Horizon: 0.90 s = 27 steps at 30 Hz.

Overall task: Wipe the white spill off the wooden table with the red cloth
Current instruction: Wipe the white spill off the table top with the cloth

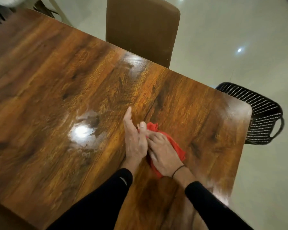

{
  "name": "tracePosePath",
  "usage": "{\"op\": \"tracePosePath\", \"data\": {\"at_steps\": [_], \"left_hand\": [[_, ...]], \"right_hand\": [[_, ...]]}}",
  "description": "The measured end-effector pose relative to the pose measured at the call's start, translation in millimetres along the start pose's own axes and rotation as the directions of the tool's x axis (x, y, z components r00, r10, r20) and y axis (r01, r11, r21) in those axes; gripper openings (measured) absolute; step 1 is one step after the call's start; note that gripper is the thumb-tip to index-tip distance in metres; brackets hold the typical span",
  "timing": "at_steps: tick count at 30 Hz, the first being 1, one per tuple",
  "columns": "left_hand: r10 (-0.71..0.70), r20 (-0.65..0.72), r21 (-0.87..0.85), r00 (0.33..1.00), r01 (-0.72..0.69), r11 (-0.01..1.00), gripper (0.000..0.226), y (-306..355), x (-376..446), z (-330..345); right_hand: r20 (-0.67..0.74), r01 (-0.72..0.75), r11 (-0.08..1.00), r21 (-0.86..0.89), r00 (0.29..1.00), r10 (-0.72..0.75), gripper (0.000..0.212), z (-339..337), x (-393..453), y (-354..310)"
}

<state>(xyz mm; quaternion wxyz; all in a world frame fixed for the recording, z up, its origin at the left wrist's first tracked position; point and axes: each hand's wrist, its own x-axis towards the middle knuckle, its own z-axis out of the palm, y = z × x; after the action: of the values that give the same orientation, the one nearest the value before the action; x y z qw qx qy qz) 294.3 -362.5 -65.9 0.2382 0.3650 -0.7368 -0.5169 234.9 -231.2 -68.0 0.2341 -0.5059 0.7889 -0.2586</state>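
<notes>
- Head view: I can read no writing, brand or label anywhere; my left sleeve (106,193) carries a small pale mark, too small to make out.
- The whole picture is smeared by motion blur, so the fine grain of the wooden table (45,80) and the edges of my fingers are soft.
- The red cloth (172,144) lies on the table near the right end, mostly hidden beneath my hands; only its far bunched tip, its right edge and a bit by my wrist show.
- The white spill (90,143) is hard to tell from glare: a pale, streaky film sits left of my hands around a bright lamp reflection, well clear of the cloth. Another shiny smear lies near the far edge by the brown chair (141,29).
- My right hand (163,156) lies flat on the cloth, fingers fairly straight and spread, pressing it to the wood; a thin black band circles that wrist.
- My left hand (134,140) stands on edge just beside it, fingers straight and together, thumb touching the cloth's far tip.
- A black slatted chair (263,113) is partly cut off behind the table's right corner.
</notes>
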Motion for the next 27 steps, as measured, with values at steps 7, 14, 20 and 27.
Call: {"op": "tracePosePath", "data": {"at_steps": [7, 14, 20, 27], "left_hand": [[-0.214, -0.099, -0.249, 0.972, 0.184, 0.951, 0.090, 9, -92, -77], [-0.391, -0.321, -0.122, 0.863, 0.372, 0.920, 0.049, 27, -231, -138], [-0.527, -0.326, -0.141, 0.785, 0.511, 0.848, 0.025, 59, -316, -159], [-0.691, -0.259, -0.267, 0.674, 0.638, 0.722, 0.023, 52, -368, -164]], "right_hand": [[0.027, 0.042, 0.981, 0.191, 0.998, -0.048, 0.052, 53, -75, -58], [0.267, -0.388, 0.572, 0.723, 0.920, 0.287, 0.030, 62, -149, -130], [0.600, -0.527, -0.302, 0.795, 0.759, 0.255, 0.060, 22, -180, -166], [-0.125, -0.241, 0.685, 0.687, 0.890, 0.438, 0.037, -27, -65, -120]]}}
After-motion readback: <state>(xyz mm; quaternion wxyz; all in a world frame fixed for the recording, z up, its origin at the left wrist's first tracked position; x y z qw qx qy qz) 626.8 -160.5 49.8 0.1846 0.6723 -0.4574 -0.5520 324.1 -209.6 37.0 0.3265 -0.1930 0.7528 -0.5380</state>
